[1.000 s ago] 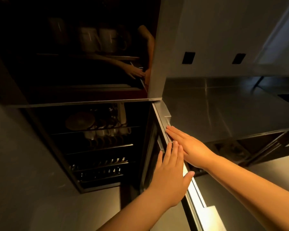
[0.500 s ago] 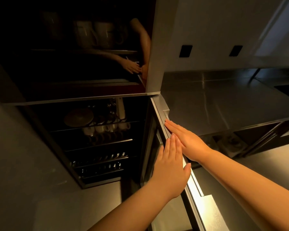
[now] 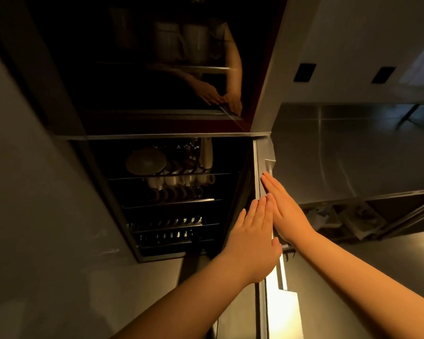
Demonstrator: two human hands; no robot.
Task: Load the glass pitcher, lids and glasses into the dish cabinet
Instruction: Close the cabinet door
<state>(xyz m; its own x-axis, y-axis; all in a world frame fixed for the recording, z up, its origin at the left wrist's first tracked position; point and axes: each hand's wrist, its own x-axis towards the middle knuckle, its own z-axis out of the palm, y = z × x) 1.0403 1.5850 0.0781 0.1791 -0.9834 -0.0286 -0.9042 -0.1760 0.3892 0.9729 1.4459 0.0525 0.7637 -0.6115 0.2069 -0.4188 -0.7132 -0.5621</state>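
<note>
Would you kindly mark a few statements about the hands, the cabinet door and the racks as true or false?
1. Both hands lie flat with straight fingers on the door edge. True: left hand, right hand.
2. The left hand grips a glass. False: it holds nothing.
3. The cabinet is fully shut. False: the door stands ajar, with the racks in view.
4. A round lid sits on the top rack. True.
5. The cups stand on the counter. False: they sit in the racks.
</note>
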